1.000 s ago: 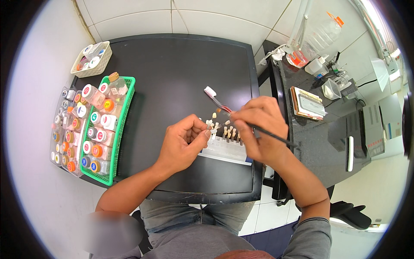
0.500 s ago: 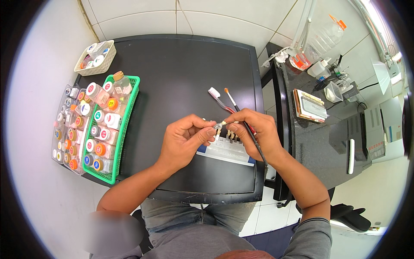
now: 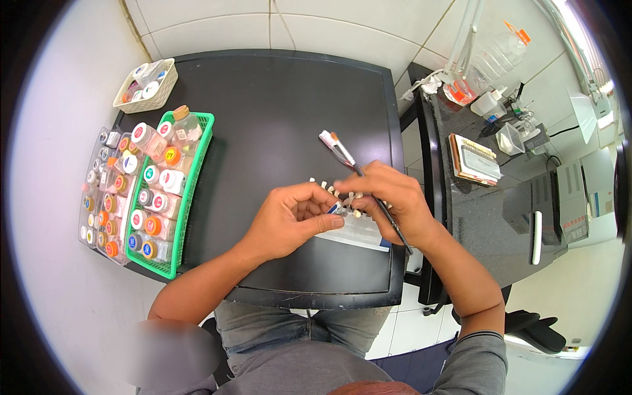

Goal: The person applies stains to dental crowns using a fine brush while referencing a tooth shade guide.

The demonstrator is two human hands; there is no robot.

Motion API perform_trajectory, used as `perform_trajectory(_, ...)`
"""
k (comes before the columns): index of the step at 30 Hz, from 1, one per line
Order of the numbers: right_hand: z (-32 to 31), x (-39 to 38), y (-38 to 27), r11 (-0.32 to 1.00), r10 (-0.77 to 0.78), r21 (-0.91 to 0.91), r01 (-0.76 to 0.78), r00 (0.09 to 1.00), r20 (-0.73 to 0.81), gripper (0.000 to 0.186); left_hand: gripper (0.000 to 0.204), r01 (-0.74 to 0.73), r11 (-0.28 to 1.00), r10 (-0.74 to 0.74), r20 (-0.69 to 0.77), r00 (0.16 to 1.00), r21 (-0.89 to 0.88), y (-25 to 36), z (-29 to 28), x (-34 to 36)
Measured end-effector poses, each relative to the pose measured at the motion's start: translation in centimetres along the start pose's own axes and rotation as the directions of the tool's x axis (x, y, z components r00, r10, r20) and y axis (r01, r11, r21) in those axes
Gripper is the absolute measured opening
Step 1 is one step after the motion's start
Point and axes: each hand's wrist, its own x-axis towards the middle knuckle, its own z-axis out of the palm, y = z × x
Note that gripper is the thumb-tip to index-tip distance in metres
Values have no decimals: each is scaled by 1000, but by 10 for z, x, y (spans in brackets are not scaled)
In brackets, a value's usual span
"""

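My right hand (image 3: pixel 401 201) has a slim dark-handled brush (image 3: pixel 397 227) tucked in its grip, bristles pointing away from me. Its thumb and index finger are bent over a row of tooth-coloured shade tabs (image 3: pixel 357 212); whether they pinch a tab is blurred. Opposite, my left hand (image 3: pixel 286 214) is closed, thumb toward the tabs, with a small blue-and-white piece (image 3: pixel 334 208) at its fingertips. Beneath both hands lies a pale grey shade guide holder (image 3: pixel 362 232), its left end covered by my left thumb. A toothbrush (image 3: pixel 327 139) lies beyond, partly behind the brush.
At the left, a green basket (image 3: pixel 207 138) holds several capped jars, beside a clear organiser (image 3: pixel 85 210) of more jars. A cream basket (image 3: pixel 170 82) stands at the far left corner. On the right-hand dark counter (image 3: pixel 487 224) are another shade guide (image 3: pixel 475 160), bottles and a white bar.
The small metal-looking piece held between both hands no longer shows there. My hands have lowered toward the shade guide, and the brush tip has swung left over the toothbrush.
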Motion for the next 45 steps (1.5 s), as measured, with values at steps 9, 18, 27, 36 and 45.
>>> perform_trajectory(9, -4, -1, 2, 996, 89, 20, -88, 994, -70, 29, 12, -177, 961, 215, -175, 961, 212, -7, -1, 2)
perform_trajectory(18, -5, -2, -3, 992, 120, 38, -121, 993, 21, 18, 12, -159, 961, 194, -145, 970, 224, -3, 0, -1)
perform_trajectory(27, 2, -8, 2, 906, 289, 288, -311, 950, 116, 10, 13, -196, 925, 250, -131, 959, 326, 1, 2, -2)
perform_trajectory(36, 6, -10, 0, 817, 389, 413, -403, 913, 121, 13, 14, -79, 995, 84, -83, 993, 67, 0, 4, -3)
perform_trajectory(45, 4, -8, -3, 709, 480, 505, -492, 862, 165, 16, 14, -28, 999, 30, -107, 994, 23, 6, 6, -4)
